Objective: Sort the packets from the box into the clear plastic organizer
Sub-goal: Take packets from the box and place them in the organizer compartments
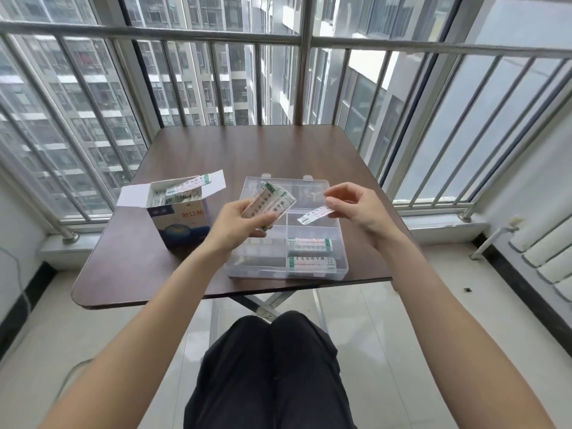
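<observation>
A blue and white box [178, 216] stands open on the left of the table, with several packets upright inside. To its right lies the clear plastic organizer [337, 267], its compartments open. My left hand [238, 221] grips a fanned stack of white packets with green ends [272, 201] above the organizer's left side. My right hand [356, 207] pinches a single packet [314, 215] by one end above the organizer's middle right compartment. Two packet piles [309, 244] [311, 263] lie in the two nearest right compartments.
The dark brown folding table [247, 150] stands against a metal balcony railing [300, 41]. One loose packet [198, 181] rests across the box's open top flap. A white radiator [544, 243] is at the right wall. My knees [272, 351] sit below the table's near edge.
</observation>
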Demonstrator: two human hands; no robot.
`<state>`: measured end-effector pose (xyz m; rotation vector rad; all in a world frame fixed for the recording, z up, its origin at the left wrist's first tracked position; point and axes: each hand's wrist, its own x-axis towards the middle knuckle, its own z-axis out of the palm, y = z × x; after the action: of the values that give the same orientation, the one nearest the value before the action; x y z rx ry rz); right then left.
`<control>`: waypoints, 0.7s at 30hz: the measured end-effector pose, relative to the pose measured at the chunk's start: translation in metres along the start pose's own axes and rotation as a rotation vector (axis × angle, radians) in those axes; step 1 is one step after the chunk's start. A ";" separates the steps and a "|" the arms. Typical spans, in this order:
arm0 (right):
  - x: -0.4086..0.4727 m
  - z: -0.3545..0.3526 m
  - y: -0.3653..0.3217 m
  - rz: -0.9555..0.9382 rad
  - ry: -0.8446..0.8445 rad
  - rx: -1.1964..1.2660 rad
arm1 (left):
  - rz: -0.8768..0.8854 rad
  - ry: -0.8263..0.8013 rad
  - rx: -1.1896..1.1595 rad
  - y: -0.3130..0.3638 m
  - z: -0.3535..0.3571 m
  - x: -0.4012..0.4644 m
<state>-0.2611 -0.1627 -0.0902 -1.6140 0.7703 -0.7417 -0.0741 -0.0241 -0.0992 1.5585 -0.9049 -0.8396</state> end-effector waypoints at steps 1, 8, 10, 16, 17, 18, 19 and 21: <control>0.000 -0.004 0.003 -0.013 -0.010 -0.077 | 0.004 -0.001 0.017 -0.003 -0.002 -0.003; 0.008 -0.005 0.024 -0.053 0.216 -0.459 | 0.024 -0.013 0.071 -0.011 -0.009 -0.008; 0.012 0.000 0.022 -0.048 0.215 -0.487 | 0.033 -0.014 0.069 -0.010 -0.009 -0.007; 0.011 0.006 0.016 -0.086 0.171 -0.447 | 0.044 0.018 0.072 -0.010 -0.013 -0.005; 0.011 0.006 0.018 -0.094 0.185 -0.486 | 0.045 0.019 0.074 -0.011 -0.013 -0.005; 0.012 0.007 0.019 -0.097 0.183 -0.533 | 0.047 0.018 0.079 -0.011 -0.013 -0.005; 0.013 0.009 0.020 -0.096 0.172 -0.581 | 0.047 0.017 0.086 -0.011 -0.013 -0.005; 0.015 0.016 0.021 -0.102 0.135 -0.663 | 0.043 0.012 0.088 -0.012 -0.012 -0.004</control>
<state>-0.2412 -0.1682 -0.1125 -2.2241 1.1154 -0.7114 -0.0640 -0.0142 -0.1090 1.6128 -0.9743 -0.7682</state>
